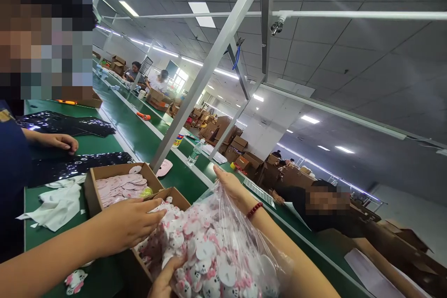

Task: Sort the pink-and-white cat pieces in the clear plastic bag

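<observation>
Currently: clear bag (244, 226) of cat-face pieces (206, 253), over cardboard box (176, 194); right hand (232, 186) fingers pinched on its top film, left hand (166, 281) clamped beneath. Risk: film slipping, pieces spilling.

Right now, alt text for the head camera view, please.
The right hand and left hand hold a clear plastic bag of pink-and-white cat-face discs over a cardboard box on a green table. A third hand touches the discs.

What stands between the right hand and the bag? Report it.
Nothing visible does. The right hand grips the top edge of the bag directly, with no other thing between them.
</observation>
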A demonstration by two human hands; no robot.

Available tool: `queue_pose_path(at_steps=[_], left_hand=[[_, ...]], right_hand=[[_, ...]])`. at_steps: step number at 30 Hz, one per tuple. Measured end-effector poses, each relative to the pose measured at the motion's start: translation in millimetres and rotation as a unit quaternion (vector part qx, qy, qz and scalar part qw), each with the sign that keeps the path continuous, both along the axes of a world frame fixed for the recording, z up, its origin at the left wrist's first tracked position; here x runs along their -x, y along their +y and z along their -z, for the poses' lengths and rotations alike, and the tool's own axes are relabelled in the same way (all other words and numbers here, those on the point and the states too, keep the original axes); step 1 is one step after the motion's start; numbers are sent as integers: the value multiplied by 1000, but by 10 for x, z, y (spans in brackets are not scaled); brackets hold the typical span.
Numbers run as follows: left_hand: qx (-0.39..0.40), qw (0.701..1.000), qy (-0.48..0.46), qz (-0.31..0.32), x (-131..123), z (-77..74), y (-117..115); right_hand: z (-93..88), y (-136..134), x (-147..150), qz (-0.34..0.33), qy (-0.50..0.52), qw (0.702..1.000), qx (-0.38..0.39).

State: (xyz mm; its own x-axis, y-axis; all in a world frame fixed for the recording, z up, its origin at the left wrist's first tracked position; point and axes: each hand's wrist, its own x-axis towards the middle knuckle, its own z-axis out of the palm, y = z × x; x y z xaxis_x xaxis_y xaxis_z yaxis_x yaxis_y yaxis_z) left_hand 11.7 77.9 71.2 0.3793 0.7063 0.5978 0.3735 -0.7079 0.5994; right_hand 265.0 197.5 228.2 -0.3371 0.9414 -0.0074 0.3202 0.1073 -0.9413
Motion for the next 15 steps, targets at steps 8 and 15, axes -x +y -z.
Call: queue_pose_path(at_steps=[8, 15], left_hand=[[26, 996, 8, 88, 79, -233, -20], [37, 948, -260, -177, -135, -7, -33]], right_hand=[[-31, -9, -46, -9, 40, 999, 23], [35, -151, -176, -8, 85, 996, 23]])
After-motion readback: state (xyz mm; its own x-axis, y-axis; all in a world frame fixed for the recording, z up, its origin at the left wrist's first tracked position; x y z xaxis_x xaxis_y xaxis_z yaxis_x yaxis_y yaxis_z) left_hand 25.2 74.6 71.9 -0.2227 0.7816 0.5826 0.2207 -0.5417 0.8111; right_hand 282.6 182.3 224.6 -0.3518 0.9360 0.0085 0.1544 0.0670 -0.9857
